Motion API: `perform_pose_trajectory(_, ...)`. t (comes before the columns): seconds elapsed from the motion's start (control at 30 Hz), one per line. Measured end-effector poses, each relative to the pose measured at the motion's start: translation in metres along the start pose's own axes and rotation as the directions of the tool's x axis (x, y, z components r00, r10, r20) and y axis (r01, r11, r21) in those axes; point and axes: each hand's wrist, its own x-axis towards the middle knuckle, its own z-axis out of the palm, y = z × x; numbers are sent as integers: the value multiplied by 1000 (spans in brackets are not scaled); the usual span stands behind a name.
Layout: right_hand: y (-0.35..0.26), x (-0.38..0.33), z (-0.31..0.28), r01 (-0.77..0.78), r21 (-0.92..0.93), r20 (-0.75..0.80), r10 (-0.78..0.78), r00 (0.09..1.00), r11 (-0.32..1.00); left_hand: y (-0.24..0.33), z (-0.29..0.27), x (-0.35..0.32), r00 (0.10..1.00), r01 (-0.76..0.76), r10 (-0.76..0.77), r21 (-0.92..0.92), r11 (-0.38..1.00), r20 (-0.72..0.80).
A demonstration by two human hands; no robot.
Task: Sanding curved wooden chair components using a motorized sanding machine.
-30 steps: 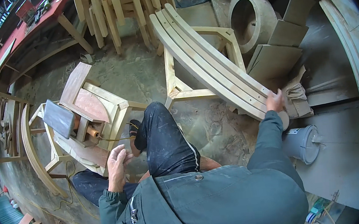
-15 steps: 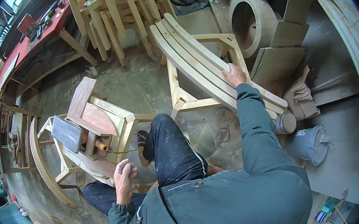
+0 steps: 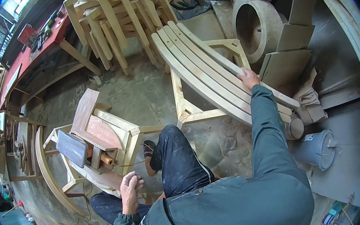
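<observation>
My right hand [image 3: 248, 78] grips the outermost of several curved wooden slats [image 3: 281, 96], thumb and fingers closed around it. The other curved slats [image 3: 185, 76] lie side by side to its left, and all of them rest across a pale wooden frame [image 3: 205, 116]. Near my left knee my left hand [image 3: 131, 191] hangs curled, with nothing visible in it. In front of that hand is an upturned belt sander [image 3: 71, 148] with a flat grey face and an orange handle, set among boards on a wooden stand [image 3: 132, 142].
Stacked wooden frames [image 3: 126, 12] stand at the back. A red-topped bench [image 3: 31, 56] with tools is far left. Another curved piece [image 3: 49, 180] leans left of the stand. A lidded grey bucket [image 3: 315, 150] and boards [image 3: 283, 67] stand to the right. A yellow cord trails across the floor.
The gripped slat has shifted right, so a wider gap separates it from the others. The whole view has moved slightly. My left hand stays curled near my knee.
</observation>
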Motion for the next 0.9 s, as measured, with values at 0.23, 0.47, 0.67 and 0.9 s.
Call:
perform_pose_trajectory(0.23, -21, -14, -7, -95, 18, 134, 92, 987, 995, 2, 16, 4, 1000, 21, -21, 8, 1000, 1)
perform_pose_trajectory(0.47, -38, -28, -3, -74, -70, -200, 59, 978, 995, 3, 14, 4, 1000, 20, -20, 16, 1000, 5)
perform_pose_trajectory(0.67, -121, -99, 52, 502, 279, -485, -331, 809, 819, 4, -11, -4, 994, -94, 97, 77, 993, -40)
perform_pose_trajectory(0.9, -190, -221, 87, 103, 753, 91, -257, 962, 650, 10, -89, -11, 943, -288, 294, 60, 956, -154)
